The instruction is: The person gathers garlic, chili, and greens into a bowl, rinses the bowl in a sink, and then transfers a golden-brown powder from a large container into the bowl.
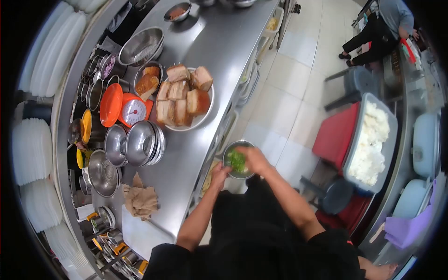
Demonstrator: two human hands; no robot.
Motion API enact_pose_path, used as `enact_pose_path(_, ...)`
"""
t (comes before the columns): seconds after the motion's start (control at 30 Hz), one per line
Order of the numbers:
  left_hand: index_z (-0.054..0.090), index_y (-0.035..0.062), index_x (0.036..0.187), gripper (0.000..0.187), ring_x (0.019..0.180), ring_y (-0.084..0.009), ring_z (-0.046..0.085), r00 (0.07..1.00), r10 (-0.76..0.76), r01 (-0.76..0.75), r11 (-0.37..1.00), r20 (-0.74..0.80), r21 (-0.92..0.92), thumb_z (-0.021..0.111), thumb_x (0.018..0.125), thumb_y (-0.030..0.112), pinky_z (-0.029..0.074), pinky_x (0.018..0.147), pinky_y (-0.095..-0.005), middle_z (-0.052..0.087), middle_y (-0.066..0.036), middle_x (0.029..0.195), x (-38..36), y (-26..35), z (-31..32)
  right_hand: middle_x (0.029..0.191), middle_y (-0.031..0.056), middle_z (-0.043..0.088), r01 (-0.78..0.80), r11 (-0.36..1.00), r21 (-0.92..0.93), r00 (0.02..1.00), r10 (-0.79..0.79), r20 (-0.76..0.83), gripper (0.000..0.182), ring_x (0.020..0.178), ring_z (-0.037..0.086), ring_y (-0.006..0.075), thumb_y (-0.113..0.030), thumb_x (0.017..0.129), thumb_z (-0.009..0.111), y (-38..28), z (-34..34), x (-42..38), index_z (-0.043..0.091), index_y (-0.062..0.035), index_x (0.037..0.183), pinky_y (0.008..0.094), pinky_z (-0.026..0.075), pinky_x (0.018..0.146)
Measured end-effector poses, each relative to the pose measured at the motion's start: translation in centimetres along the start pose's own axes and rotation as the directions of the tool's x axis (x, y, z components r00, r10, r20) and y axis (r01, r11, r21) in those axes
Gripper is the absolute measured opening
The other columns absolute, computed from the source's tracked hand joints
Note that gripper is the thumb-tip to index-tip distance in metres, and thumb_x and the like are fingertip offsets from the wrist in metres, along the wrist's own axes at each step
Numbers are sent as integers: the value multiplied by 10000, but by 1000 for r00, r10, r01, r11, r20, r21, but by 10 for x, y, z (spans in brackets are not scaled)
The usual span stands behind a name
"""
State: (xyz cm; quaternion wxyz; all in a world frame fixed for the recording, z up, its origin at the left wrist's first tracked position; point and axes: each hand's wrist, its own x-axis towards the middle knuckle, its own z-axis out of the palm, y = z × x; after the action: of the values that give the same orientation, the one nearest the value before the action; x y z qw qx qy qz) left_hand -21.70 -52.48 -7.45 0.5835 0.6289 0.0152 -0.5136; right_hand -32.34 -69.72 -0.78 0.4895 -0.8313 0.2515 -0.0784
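Observation:
In front of my body, above the floor beside the counter, is a small round metal bowl [227, 150] with chopped green vegetables [237, 161] in it, perhaps scallions. My left hand [219, 175] grips its near left rim, thumb on the edge. From the right, my right hand [254, 159] reaches over the rim, its fingers bent down into the greens and closed on some of them. Those fingertips are partly hidden and slightly blurred. On the counter, a white bowl [212, 100] is piled with thick blocks of cooked pork belly [178, 90].
The steel counter [182, 154] carries stacked metal bowls [141, 142], an orange scale [134, 111], a colander [103, 172] and a brown cloth [140, 200]. To the right stand a tub of white rice [371, 142] and dark stools [357, 84]. Another person [387, 28] stands at the far right.

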Motion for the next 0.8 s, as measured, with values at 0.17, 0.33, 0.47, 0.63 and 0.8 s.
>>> enact_pose_path(0.17,631,31,983,238,672,-98,561,997,69,-73,994,46,83,570,759,-22,435,556,-241,626,-20,796,6,47,48,785,157,633,29,999,-39,982,-36,-183,119,767,614,361,37,668,573,-38,-97,9,626,-44,737,425,496,721)
enact_pose_path(0.33,610,30,838,124,595,-110,551,984,169,-176,965,53,197,593,723,-15,456,559,-251,588,-15,696,11,114,114,770,126,614,292,897,-333,949,-316,-19,160,756,586,347,-22,577,666,-51,-140,33,589,-65,710,427,479,676)
enact_pose_path(0.47,573,36,735,76,555,-107,556,970,210,-233,946,122,224,611,703,-21,473,524,-253,556,-19,623,32,161,164,763,155,581,197,937,-287,975,-219,-44,121,793,564,370,-1,631,612,-45,-190,66,557,-53,725,462,454,662)
enact_pose_path(0.63,509,15,655,144,456,-140,517,952,146,-186,974,269,132,631,731,2,464,418,-292,504,-47,570,93,205,239,714,175,546,113,962,-249,972,-159,-173,94,732,569,386,48,656,564,-53,-282,98,530,-22,710,464,448,643)
enact_pose_path(0.8,582,14,723,62,524,-122,557,872,27,-153,963,489,220,635,755,15,492,465,-269,569,-42,631,142,275,335,713,174,558,0,980,-201,934,-71,-349,101,729,580,379,79,685,536,-37,-355,111,534,-16,718,439,462,653)
